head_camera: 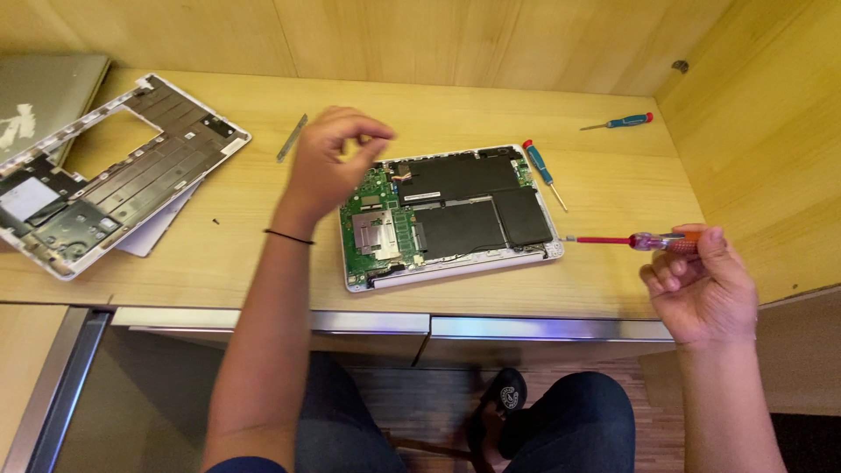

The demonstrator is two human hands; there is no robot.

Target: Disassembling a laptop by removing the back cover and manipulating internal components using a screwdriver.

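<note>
An opened laptop base lies on the wooden desk, with its green circuit board at the left and black battery cells at the right. My left hand hovers over the board's left edge, fingers curled and pinched together; whether something small is between them cannot be told. My right hand is off the laptop's right corner and grips a red-shafted screwdriver by its clear handle. The tip points left, close to the laptop's right hinge corner.
A removed keyboard frame rests on another laptop at the far left. A thin metal strip and a tiny black screw lie on the desk. Two blue-handled screwdrivers sit at right. Wooden walls enclose the back and right.
</note>
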